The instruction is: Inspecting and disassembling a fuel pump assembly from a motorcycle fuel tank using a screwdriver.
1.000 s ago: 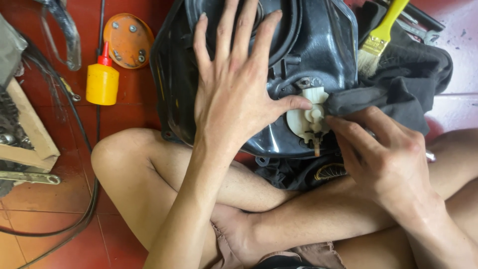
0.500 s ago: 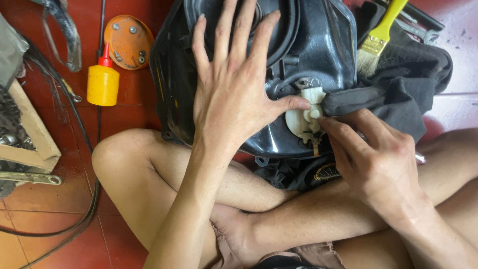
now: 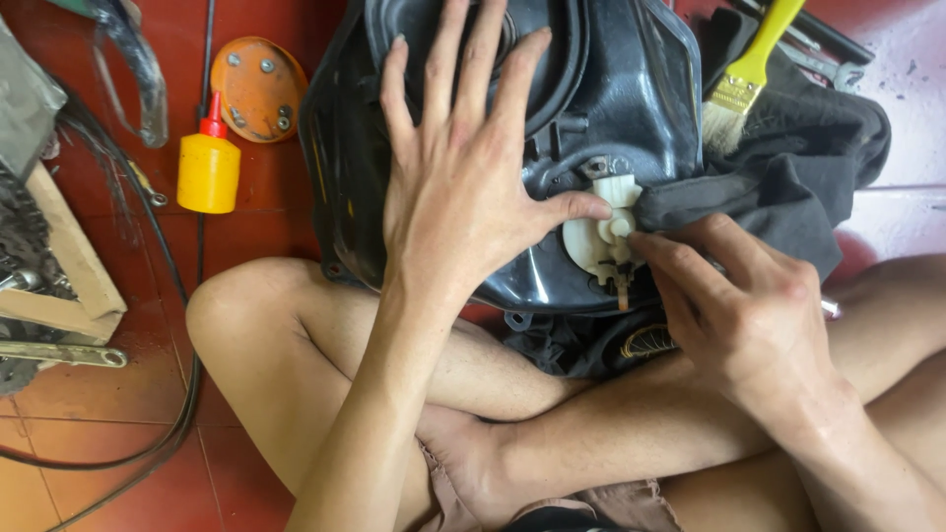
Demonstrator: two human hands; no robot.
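Black and glossy, the tank (image 3: 611, 99) lies on the red tile floor (image 3: 246, 246) against the person's crossed legs, its underside turned up toward the camera. On its lower right part sits a cream plastic fitting (image 3: 601, 234), a small valve-like piece with a thin stem pointing down. The left hand (image 3: 473, 187) lies flat on the tank with its fingers (image 3: 463, 69) spread wide and pointing away from the body; its thumb reaches right and the tip touches the upper left of the fitting. The right hand (image 3: 749, 305) comes in from the lower right with its fingers bunched together, the fingertips touching the fitting's right side, where they also press a fold of dark rag (image 3: 788, 187) against it; whether they actually pinch the fitting cannot be told. So the fitting sits between the left thumb and the right fingertips, touched from both sides. The rag spreads off to the right over the tank's edge, and a yellow-handled brush (image 3: 744, 79) rests on it near the top. Left of the tank, well apart from both hands, stand a yellow squeeze bottle (image 3: 208, 169) with a red nozzle and, just behind it, an orange round cap (image 3: 258, 87) with bolts. Black cables (image 3: 187, 394) curve across the floor at far left.
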